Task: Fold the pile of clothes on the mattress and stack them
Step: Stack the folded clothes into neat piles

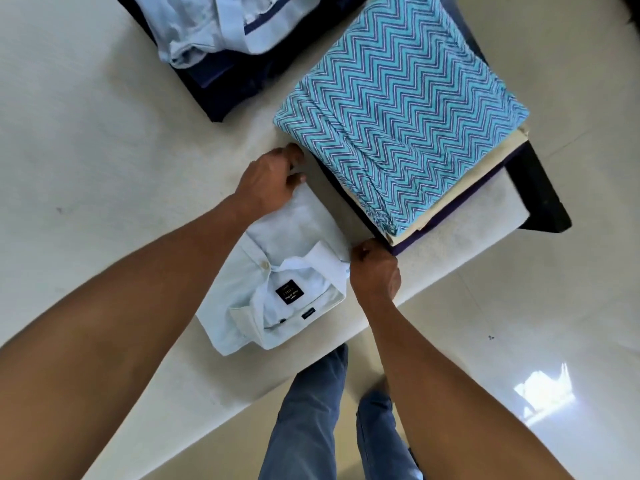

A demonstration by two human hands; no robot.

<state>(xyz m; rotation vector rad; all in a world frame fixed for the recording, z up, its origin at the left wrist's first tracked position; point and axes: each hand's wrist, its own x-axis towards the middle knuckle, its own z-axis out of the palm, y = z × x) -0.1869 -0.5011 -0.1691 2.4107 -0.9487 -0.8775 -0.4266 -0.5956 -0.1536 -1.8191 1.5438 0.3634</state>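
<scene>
Shirt (294, 223) at the mattress (104, 133) front edge: my left hand (273, 178) and right hand (374, 271) grip its edges (I'd lift level, folds taut).

Pale-blue pile (207, 29) is cut by the top edge. Collar label (286, 291) text is too small to read. Under the zigzag cloth (398, 116), the cream layer (491, 159) and dark layer (450, 206) show edges only. Left hand (270, 181) fingertips are hidden at the white shirt (298, 220) far edge. Legs (311, 410) are cut off at the bottom.
</scene>
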